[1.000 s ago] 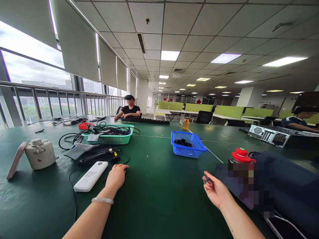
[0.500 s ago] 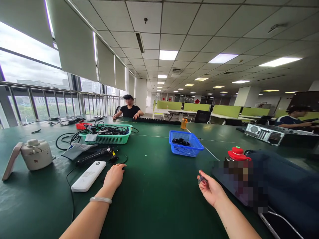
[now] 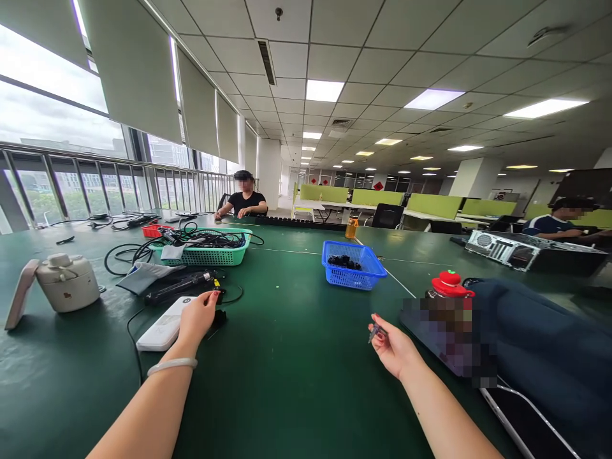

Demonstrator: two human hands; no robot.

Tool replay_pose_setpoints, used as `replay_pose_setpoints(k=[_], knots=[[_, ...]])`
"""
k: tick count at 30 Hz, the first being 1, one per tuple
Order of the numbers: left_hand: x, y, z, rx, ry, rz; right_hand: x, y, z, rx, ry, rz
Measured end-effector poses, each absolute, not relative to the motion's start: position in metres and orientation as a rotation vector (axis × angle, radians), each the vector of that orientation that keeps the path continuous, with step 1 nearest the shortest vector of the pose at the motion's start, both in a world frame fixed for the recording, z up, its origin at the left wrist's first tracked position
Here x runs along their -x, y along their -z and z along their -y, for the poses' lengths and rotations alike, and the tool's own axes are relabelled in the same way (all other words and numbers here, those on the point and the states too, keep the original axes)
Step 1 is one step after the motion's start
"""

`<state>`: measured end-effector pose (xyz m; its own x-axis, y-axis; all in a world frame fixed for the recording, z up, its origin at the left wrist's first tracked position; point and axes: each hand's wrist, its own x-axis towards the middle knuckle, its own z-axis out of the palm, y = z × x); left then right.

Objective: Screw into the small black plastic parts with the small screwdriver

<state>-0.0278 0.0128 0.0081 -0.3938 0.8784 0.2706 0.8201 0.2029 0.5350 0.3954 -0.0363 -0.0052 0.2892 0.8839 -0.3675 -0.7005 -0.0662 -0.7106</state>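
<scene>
Left of the blue basket (image 3: 354, 278) and nearer the wearer, the left hand (image 3: 197, 317) has come up off the surface (image 3: 287, 382) and drawn back over the white power bank (image 3: 155, 335). That leaves a small black piece (image 3: 218, 318) showing beside it, where the hand lay a second ago; this suggests the piece is not in its grip. Its fingers are curled with the tips close together, but whether they pinch anything I cannot tell. Nearer than the basket and slightly to its right, the right hand (image 3: 396, 352) keeps one small grey piece (image 3: 377, 332) gripped between thumb and fingers, so that side of the work seems unchanged.

Counted around the blue basket: inside it, several black pieces (image 3: 345, 261), too bunched to number; to its left, one green basket (image 3: 215, 257) of tangled cables (image 3: 205, 238), one red tray (image 3: 153, 231) and one pale jug (image 3: 71, 290); behind it, one orange bottle (image 3: 352, 229); to its right, one red lid (image 3: 449, 287) and one computer case (image 3: 495, 252). Two other people sit beyond it, one each side.
</scene>
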Motion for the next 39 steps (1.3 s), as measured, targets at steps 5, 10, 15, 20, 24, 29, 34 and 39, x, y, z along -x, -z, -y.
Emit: replay_pose_setpoints(k=[5, 10, 15, 20, 24, 29, 34, 39], knots=[[0.0326, -0.0104, -0.011, -1.687, -0.831, -2.382, -0.3938, 0.0072, 0.0361, 0.986, -1.326, 0.258], [0.0275, -0.0107, -0.009, -1.712, -0.814, -2.31, -0.3941, 0.0081, 0.0373, 0.994, -1.328, 0.272], [0.027, -0.0112, -0.0093, -1.777, -0.819, -2.276, -0.3946, 0.0084, 0.0373, 0.996, -1.336, 0.284], [0.029, -0.0094, -0.0114, -1.929, -0.739, -2.235, -0.3956, 0.0082, 0.0363, 0.999, -1.335, 0.295], [0.0296, -0.0057, -0.0126, -2.042, -0.709, -2.174, -0.3953, 0.0086, 0.0359, 1.011, -1.337, 0.3], [0.0283, -0.0051, -0.0117, -2.112, -0.645, -2.175, -0.3959, 0.0097, 0.0365, 1.021, -1.333, 0.303], [0.0286, -0.0064, -0.0112, -2.2, -0.547, -2.195, -0.3966, 0.0106, 0.036, 1.021, -1.328, 0.314], [0.0297, -0.0042, -0.0146, -2.243, -0.495, -2.179, -0.3963, 0.0101, 0.0367, 1.022, -1.323, 0.32]])
